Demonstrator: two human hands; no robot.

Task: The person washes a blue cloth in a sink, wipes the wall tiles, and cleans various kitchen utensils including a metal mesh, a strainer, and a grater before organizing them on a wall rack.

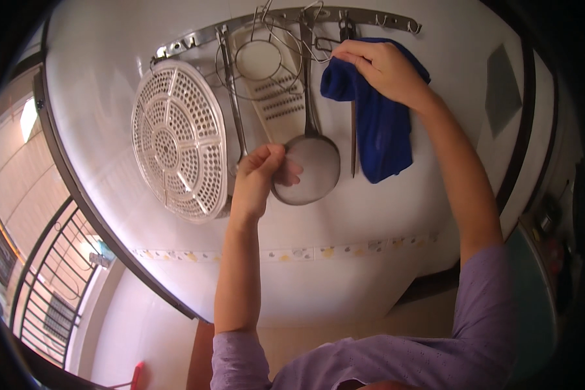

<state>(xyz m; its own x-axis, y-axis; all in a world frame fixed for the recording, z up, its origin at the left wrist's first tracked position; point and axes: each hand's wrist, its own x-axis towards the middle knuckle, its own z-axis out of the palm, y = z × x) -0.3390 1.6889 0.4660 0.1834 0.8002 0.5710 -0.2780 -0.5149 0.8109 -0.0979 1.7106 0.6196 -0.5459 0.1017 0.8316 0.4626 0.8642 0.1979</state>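
High on the right, my right hand (385, 68) is closed on a blue cloth (382, 131) that hangs down, its fingers beside the wire rack (301, 46) and the metal hook rail (273, 19). My left hand (263, 170) holds the rim of a round fine-mesh strainer (312, 170), with some fingers seen through the mesh. The strainer's long handle reaches up to the rail. Left of it hang a long-handled metal utensil (234, 102) and a perforated metal steamer plate (178, 141). A flat grater (278, 97) hangs behind the wire rack.
A thin metal rod (353, 146) hangs beside the cloth. A dark frame (107, 224) edges the tiled wall on the left, with a barred railing (53, 282) beyond it. A red-handled item (137, 375) is at the lower left.
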